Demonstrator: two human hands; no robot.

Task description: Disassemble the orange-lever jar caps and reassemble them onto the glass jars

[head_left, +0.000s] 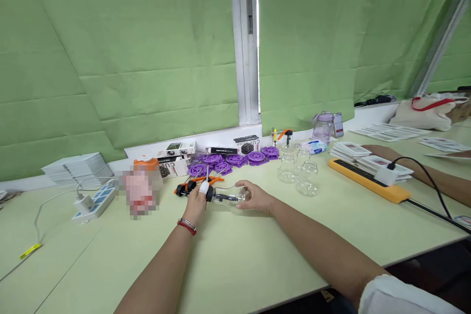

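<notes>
My left hand (197, 202), with a white wrap on one finger, is closed around the black cap end of a clear glass bottle (230, 197). The bottle lies sideways between my hands, with a dark stem inside it. My right hand (256, 197) grips the bottle's other end with thumb and fingers. Just beyond my left hand are black and orange parts (183, 190) on the table. Several purple plastic pieces (224, 162) are heaped behind them. To the right stand several clear glass bottles (307, 179).
A white power strip (96, 203) and stacked white sheets (79, 169) are at left. Boxes (172, 167) line the back. At right lie an orange power strip (368, 180) and cards (384, 164), beside another person's arm (437, 176). The table's front edge (324, 287) runs below my right arm.
</notes>
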